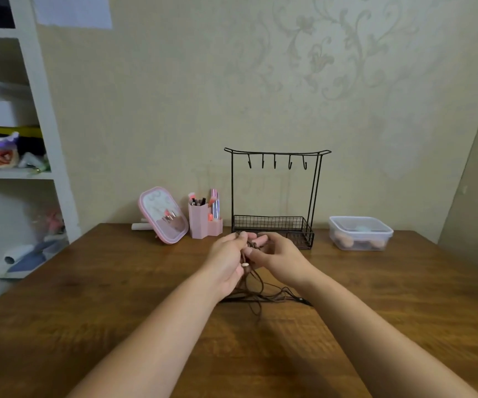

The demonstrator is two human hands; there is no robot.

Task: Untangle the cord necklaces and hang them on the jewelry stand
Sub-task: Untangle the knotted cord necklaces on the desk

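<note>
A tangle of brown and black cord necklaces (256, 294) hangs between my hands and trails onto the wooden table (117, 297). A small pale bead shows on the cords just below my fingers. My left hand (226, 257) pinches the cords near the top. My right hand (278, 257) grips the same bunch from the other side, fingers curled round it. The black wire jewelry stand (275, 196) is just behind my hands, with several bare hooks on its top bar and a mesh basket at its base.
A pink mirror (163, 215) and a pink holder with makeup tools (204, 218) stand left of the stand. A lidded clear plastic box (360, 232) sits to its right. White shelves (16, 139) with clutter fill the left side. A wall is close behind.
</note>
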